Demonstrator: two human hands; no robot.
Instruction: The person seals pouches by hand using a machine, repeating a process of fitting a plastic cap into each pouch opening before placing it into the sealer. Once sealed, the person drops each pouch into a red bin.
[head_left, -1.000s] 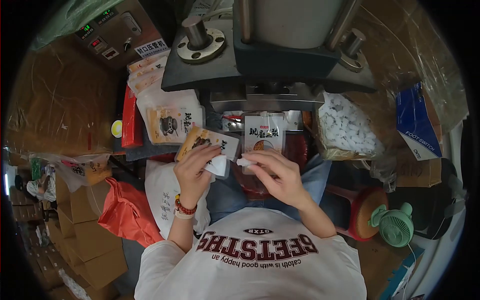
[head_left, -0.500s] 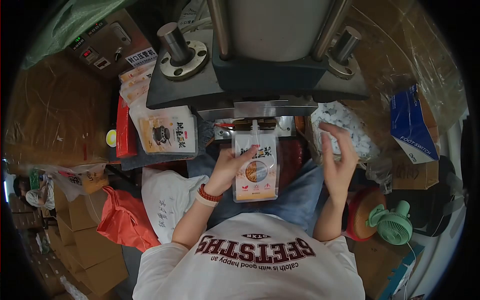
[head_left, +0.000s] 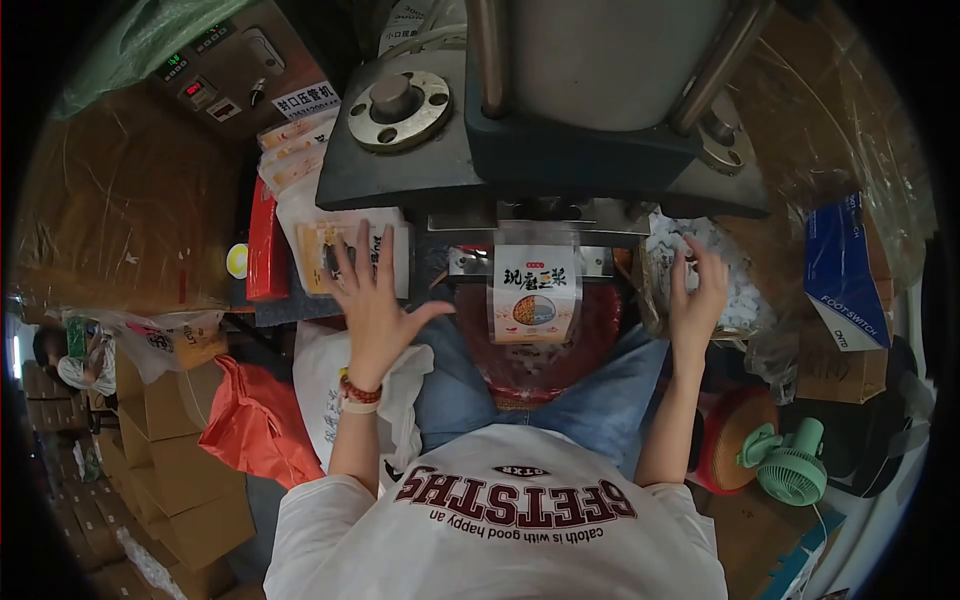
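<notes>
A printed spout pouch point(head_left: 535, 290) hangs below the metal press bar point(head_left: 600, 215), its top edge hidden under the machine; neither hand touches it. My left hand point(head_left: 375, 305) is open, fingers spread, above a stack of flat printed pouches point(head_left: 312, 258) on the left. On the right, my right hand point(head_left: 700, 300) is over a bag of small white plastic pieces point(head_left: 735, 280). Its thumb and forefinger pinch together on what looks like one small white plastic piece point(head_left: 689, 254).
The press machine point(head_left: 600, 150) fills the top middle. A control box point(head_left: 225, 80) with lit displays stands upper left, near a red box point(head_left: 265, 240). On the right are a blue foot-switch box point(head_left: 845, 270) and a green fan point(head_left: 792, 470). A red rounded surface point(head_left: 540, 370) lies between the knees.
My left hand has let go of the pouch and moved left to the stack, fingers spreading. The pouch now hangs at the press. My right hand has closed into a pinch over the white pieces.
</notes>
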